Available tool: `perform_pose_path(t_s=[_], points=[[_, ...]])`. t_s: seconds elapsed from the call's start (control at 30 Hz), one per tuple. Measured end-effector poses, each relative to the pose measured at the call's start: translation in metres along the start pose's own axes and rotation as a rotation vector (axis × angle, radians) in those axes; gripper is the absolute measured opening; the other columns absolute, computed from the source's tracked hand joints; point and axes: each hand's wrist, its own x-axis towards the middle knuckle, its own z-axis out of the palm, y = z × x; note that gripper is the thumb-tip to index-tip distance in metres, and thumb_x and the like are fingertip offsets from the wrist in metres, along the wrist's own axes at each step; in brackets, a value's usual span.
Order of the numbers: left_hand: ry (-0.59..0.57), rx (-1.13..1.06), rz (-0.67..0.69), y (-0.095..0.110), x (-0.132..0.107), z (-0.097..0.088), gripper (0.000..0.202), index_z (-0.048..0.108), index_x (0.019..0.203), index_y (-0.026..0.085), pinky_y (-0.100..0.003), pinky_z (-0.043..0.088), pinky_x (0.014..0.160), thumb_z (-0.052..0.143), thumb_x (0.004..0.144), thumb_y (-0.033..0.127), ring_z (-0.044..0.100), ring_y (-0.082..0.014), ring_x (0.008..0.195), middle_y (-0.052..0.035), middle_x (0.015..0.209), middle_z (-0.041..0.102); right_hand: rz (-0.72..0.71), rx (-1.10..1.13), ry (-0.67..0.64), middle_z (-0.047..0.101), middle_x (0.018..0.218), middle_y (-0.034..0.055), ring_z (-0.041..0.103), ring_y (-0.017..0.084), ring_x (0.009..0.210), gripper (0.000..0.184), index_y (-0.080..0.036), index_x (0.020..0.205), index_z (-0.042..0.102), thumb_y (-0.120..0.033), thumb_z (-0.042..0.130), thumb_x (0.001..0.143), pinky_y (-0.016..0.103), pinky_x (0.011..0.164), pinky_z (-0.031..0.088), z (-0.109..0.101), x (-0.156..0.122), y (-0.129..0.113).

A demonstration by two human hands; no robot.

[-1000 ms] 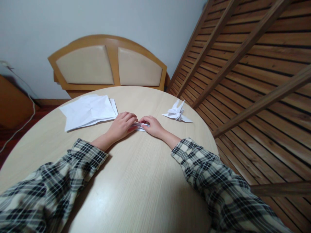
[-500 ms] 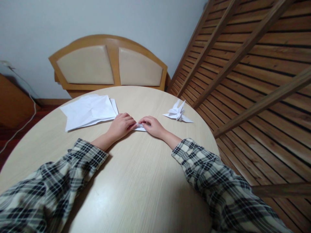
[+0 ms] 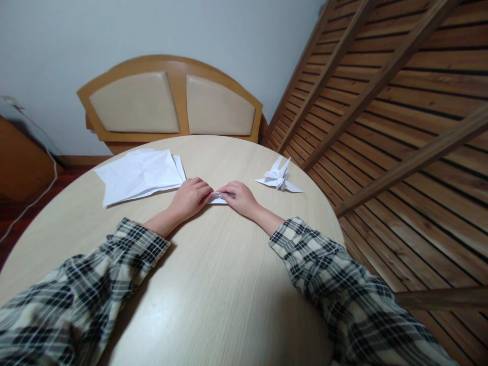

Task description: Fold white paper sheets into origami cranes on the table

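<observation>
A small folded piece of white paper (image 3: 218, 201) lies on the table between my two hands, its ends covered by my fingers. My left hand (image 3: 193, 195) is closed on the paper's left end, fingers together and pressed down. On the right end, my right hand (image 3: 240, 197) pinches the paper with curled fingers. The fingertips of both hands are close together, with a narrow strip of paper showing between them. How the paper is folded under the fingers is hidden.
Several white paper sheets (image 3: 139, 175) lie stacked to the left, near my left hand. A folded paper crane (image 3: 280, 175) stands to the right. The round table (image 3: 206, 284) borders a padded headboard (image 3: 177, 96) behind and slatted wood (image 3: 381, 152) at the right.
My right hand's fingers have shifted slightly on the paper, and a little more of its strip shows between my hands. The sheets and the crane have stayed put.
</observation>
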Motion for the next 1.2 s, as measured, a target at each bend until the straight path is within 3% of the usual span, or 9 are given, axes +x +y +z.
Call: perform_pose_path(t_s=[0.1, 0.2, 0.3, 0.5, 0.6, 0.8, 0.9, 1.07, 1.2], points=[[0.146, 0.000, -0.046, 0.003, 0.001, -0.002, 0.019, 0.065, 0.108, 0.020, -0.043, 0.044, 0.088, 0.052, 0.097, 0.030, 0.057, -0.0271, 0.100, -0.0104, 0.108, 0.069, 0.024, -0.065, 0.097, 0.074, 0.088, 0.0030, 0.061, 0.019, 0.087, 0.011, -0.023, 0.092, 0.076, -0.021, 0.065, 0.090, 0.036, 0.085, 0.043, -0.002, 0.001, -0.002], [0.406, -0.019, -0.142, 0.004, 0.000, -0.003, 0.032, 0.056, 0.118, 0.021, -0.048, 0.041, 0.100, 0.063, 0.090, 0.034, 0.051, -0.0305, 0.116, -0.0129, 0.127, 0.057, 0.049, -0.077, 0.215, 0.074, 0.088, 0.0037, 0.060, 0.021, 0.088, 0.011, -0.023, 0.090, 0.075, -0.021, 0.065, 0.089, 0.038, 0.085, 0.043, -0.004, 0.001, -0.004], [0.567, -0.065, -0.191, 0.005, 0.000, -0.002, 0.036, 0.052, 0.112, 0.022, -0.049, 0.042, 0.099, 0.070, 0.084, 0.035, 0.051, -0.0301, 0.112, -0.0112, 0.119, 0.055, 0.091, -0.011, 0.332, 0.074, 0.090, 0.0040, 0.060, 0.022, 0.088, 0.009, -0.023, 0.089, 0.074, -0.021, 0.065, 0.087, 0.039, 0.086, 0.045, -0.007, 0.001, -0.003], [0.685, -0.183, -0.244, 0.006, 0.004, 0.002, 0.034, 0.046, 0.103, 0.024, -0.046, 0.045, 0.090, 0.072, 0.081, 0.031, 0.053, -0.0259, 0.100, -0.0061, 0.103, 0.053, 0.255, 0.334, 0.446, 0.072, 0.088, 0.0035, 0.062, 0.019, 0.079, 0.013, -0.022, 0.087, 0.069, -0.034, 0.066, 0.085, 0.034, 0.075, 0.049, -0.003, 0.005, 0.001], [0.635, -0.291, -0.292, 0.006, 0.003, 0.006, 0.033, 0.048, 0.102, 0.023, -0.041, 0.048, 0.082, 0.072, 0.080, 0.029, 0.053, -0.0227, 0.092, -0.0049, 0.099, 0.053, 0.321, 0.551, 0.415, 0.071, 0.088, 0.0026, 0.064, 0.018, 0.081, 0.015, -0.021, 0.088, 0.065, -0.035, 0.064, 0.083, 0.032, 0.074, 0.049, 0.001, 0.007, 0.006], [0.306, -0.523, -0.358, 0.007, 0.001, 0.011, 0.024, 0.055, 0.108, 0.020, -0.040, 0.048, 0.086, 0.062, 0.089, 0.033, 0.057, -0.0206, 0.093, -0.0077, 0.104, 0.061, 0.424, 0.853, 0.240, 0.070, 0.083, -0.0008, 0.065, 0.015, 0.077, 0.014, -0.021, 0.092, 0.060, -0.027, 0.063, 0.080, 0.029, 0.073, 0.049, 0.008, 0.005, 0.007], [0.196, -0.582, -0.353, 0.009, 0.002, 0.010, 0.020, 0.058, 0.101, 0.019, -0.039, 0.047, 0.087, 0.053, 0.093, 0.036, 0.058, -0.0201, 0.091, -0.0074, 0.099, 0.064, 0.446, 0.918, 0.160, 0.069, 0.077, -0.0022, 0.064, 0.014, 0.073, 0.015, -0.021, 0.093, 0.059, -0.024, 0.063, 0.080, 0.027, 0.071, 0.049, 0.009, 0.003, 0.002], [0.133, -0.623, -0.359, 0.012, 0.003, 0.004, 0.022, 0.055, 0.082, 0.020, -0.035, 0.047, 0.076, 0.051, 0.093, 0.038, 0.055, -0.0180, 0.078, -0.0037, 0.082, 0.063, 0.493, 0.962, 0.102, 0.065, 0.069, -0.0044, 0.063, 0.013, 0.066, 0.017, -0.021, 0.095, 0.056, -0.022, 0.063, 0.080, 0.025, 0.064, 0.048, 0.009, 0.002, -0.005], [0.135, -0.628, -0.371, 0.014, 0.004, 0.002, 0.022, 0.054, 0.076, 0.020, -0.033, 0.046, 0.070, 0.054, 0.090, 0.038, 0.054, -0.0172, 0.073, -0.0019, 0.074, 0.059, 0.472, 1.006, 0.074, 0.065, 0.068, -0.0058, 0.061, 0.013, 0.061, 0.031, -0.025, 0.106, 0.048, -0.023, 0.065, 0.081, 0.023, 0.057, 0.045, 0.009, 0.000, -0.006]])
